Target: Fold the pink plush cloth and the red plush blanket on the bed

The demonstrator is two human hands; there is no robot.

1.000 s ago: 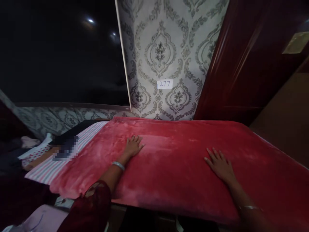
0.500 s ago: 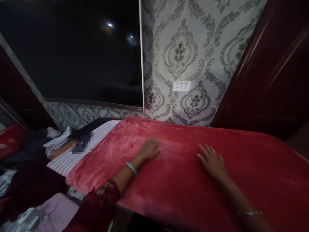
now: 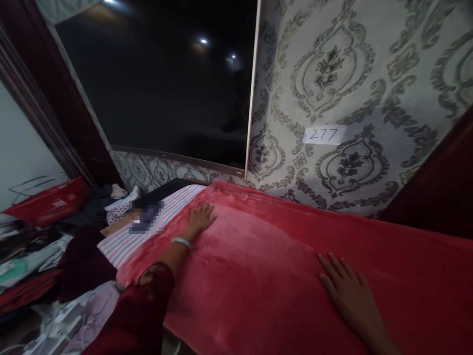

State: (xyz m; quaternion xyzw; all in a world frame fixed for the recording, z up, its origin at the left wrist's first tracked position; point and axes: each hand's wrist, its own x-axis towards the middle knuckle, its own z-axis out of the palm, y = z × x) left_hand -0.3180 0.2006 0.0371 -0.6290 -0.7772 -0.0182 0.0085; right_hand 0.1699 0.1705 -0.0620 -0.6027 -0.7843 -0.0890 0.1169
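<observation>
A red plush blanket (image 3: 258, 276) lies spread over a long flat surface, with a paler, brushed-looking band across its upper middle. Toward its far left end, my left hand (image 3: 201, 217) rests on the pile, fingers spread, a silver bangle at the wrist. My right hand (image 3: 347, 291) lies flat on the blanket farther right, its fingers stretched out. Neither hand holds anything. From under the blanket's left edge comes a striped pink, white and grey cloth (image 3: 148, 224); a dark item on it is blurred by pixels.
A large dark television (image 3: 166, 88) hangs on the patterned wall behind. A paper label (image 3: 324, 134) reads 277. At left are a red bag (image 3: 51, 202), heaped clothes (image 3: 84, 261) and a white power strip (image 3: 61, 325) with cables. Dark red wood (image 3: 436, 182) stands at the right.
My left hand has slid left across the blanket, leaving a paler band behind it. My right hand still lies flat on the blanket. The view has turned left.
</observation>
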